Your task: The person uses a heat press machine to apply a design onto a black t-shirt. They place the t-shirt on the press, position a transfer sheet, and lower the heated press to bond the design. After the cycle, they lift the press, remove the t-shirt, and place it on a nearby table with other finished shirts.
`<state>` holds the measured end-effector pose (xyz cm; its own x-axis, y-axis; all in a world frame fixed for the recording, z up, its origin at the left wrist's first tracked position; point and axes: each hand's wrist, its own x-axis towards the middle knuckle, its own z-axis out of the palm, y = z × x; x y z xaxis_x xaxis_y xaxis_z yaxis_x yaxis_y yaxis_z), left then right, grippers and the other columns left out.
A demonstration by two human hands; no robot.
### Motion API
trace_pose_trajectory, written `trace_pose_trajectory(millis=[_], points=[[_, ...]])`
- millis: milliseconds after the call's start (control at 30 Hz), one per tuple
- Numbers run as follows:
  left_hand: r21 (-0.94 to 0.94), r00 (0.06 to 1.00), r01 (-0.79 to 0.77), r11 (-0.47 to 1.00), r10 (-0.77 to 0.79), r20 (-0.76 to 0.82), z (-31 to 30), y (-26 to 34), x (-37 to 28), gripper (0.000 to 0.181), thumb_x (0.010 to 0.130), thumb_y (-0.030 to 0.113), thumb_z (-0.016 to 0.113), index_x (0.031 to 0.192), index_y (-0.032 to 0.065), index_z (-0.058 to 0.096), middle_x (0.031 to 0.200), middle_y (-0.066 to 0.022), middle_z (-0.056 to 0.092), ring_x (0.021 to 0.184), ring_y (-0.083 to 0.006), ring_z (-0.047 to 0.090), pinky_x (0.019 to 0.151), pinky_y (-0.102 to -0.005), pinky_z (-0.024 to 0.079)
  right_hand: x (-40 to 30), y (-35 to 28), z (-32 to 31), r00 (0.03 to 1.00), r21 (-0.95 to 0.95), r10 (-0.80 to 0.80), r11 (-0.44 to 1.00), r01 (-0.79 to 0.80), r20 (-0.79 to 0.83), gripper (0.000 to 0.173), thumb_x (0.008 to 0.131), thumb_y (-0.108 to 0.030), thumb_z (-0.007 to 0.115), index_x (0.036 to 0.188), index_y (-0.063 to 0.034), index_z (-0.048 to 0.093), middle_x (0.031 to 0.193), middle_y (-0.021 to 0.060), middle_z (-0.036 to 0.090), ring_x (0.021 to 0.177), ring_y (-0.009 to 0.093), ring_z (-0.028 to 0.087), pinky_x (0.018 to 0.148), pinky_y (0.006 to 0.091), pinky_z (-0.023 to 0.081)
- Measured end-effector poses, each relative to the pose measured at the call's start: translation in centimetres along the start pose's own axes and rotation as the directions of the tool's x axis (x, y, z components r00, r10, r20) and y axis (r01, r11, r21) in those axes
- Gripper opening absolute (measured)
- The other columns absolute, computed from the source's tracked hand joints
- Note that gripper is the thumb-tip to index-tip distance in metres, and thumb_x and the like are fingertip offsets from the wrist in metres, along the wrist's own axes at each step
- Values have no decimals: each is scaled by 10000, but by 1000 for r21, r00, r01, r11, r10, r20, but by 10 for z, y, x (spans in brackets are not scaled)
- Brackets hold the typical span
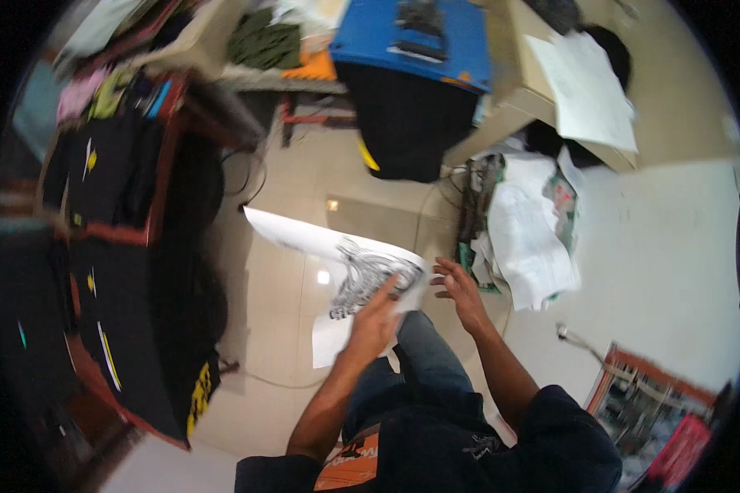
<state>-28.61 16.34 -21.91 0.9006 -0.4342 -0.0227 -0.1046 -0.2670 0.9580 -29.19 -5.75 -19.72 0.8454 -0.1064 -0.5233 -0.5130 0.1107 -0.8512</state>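
Note:
A large white sheet of paper point(296, 237) with a black printed drawing hangs in front of me, its upper part curled over. My left hand point(376, 317) is shut on the sheet at its lower right, with fingers lying across the printed side. Just to the right of the sheet's edge is my right hand point(459, 289), its fingers apart and nothing seen between them. A pale lower part of paper shows below the drawing, left of my left wrist.
Black garments point(123, 296) lie over red-edged racks at left. A blue-topped table point(370, 37) with black cloth stands ahead. Crumpled white papers point(524, 240) fill a crate at right, beneath a beige table point(530, 108). A cable point(583, 345) runs near a red-framed box point(641, 370).

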Motion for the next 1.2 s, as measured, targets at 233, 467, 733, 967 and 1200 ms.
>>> trace_pose_trajectory(millis=[233,467,733,967,1200], points=[[63,574,-536,842,309,758,130,71,55,466,765,157,700,1201,14,616,1492,-126,398,1304,-327,453,1126,-496,307,-27,4,-162,948,-289,287,927,-238,140,518,883,-384,675,1270,-48,603,1152,126,651,1066,222,592,943,317,440],[-103,233,-713,694,373,898,262,101,81,452,858,269,622,1261,65,598,1492,-95,404,1316,-267,438,1121,-530,271,-26,54,-274,833,-452,505,811,-370,224,394,837,-218,651,1189,-41,653,1098,119,683,1059,213,612,898,373,489],[-285,113,-550,785,408,906,344,137,143,264,909,270,577,1067,76,662,1244,-112,597,1142,-295,558,1039,-522,345,-20,188,-358,825,-718,456,690,-91,334,350,839,-261,656,1093,-22,686,1163,163,663,1013,350,632,948,402,490],[103,596,-232,967,58,801,282,120,216,363,912,343,623,1125,50,611,1329,-150,557,1204,-347,530,1012,-478,403,-12,89,-470,939,-701,-206,712,-48,-274,319,861,-148,704,1097,57,637,1058,202,683,985,283,641,886,370,481],[452,825,103,886,-330,458,186,72,242,315,906,249,657,1113,13,624,1176,-148,651,1092,-298,623,955,-396,481,12,132,-608,873,-462,-150,882,-94,-464,294,922,-175,598,1097,60,610,1037,138,678,953,196,610,875,332,465]])
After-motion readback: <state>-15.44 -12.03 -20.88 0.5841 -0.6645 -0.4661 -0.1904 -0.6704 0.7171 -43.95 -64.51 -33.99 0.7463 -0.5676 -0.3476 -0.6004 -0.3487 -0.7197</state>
